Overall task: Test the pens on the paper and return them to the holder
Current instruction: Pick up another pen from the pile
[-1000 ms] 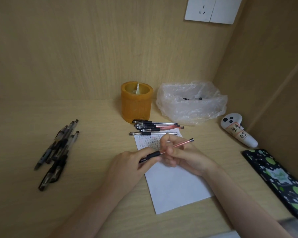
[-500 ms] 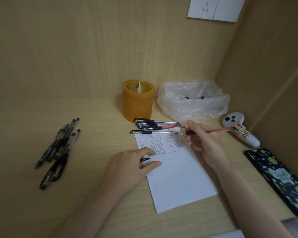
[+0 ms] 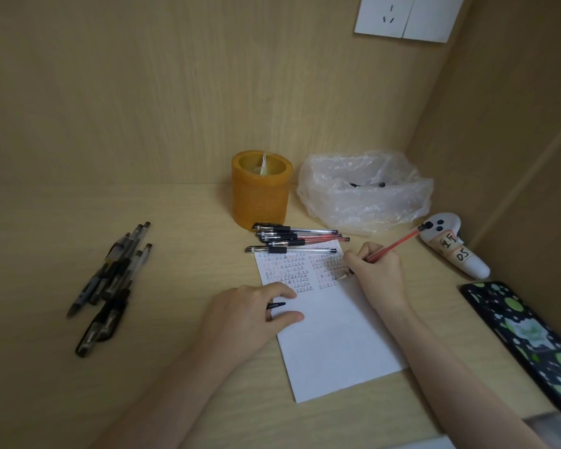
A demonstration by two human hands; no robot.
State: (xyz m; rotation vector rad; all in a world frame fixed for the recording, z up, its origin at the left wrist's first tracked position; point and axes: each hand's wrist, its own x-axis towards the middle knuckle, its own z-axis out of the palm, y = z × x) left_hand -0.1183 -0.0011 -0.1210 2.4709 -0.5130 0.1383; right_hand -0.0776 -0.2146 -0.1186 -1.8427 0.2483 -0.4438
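- Head view: the right hand point(image 3: 374, 270) grips a red pen point(image 3: 394, 246) in a writing hold, tip down on the paper point(image 3: 331, 335), apparently to test it among the marks already there.
- The left hand point(image 3: 253, 314), closed on a black cap point(image 3: 276, 305), presses the sheet flat (likely to steady it).
- Orange holder point(image 3: 260, 189) stands at the back of the desk point(image 3: 182, 247), pens to test point(image 3: 297, 239) lying just before it.
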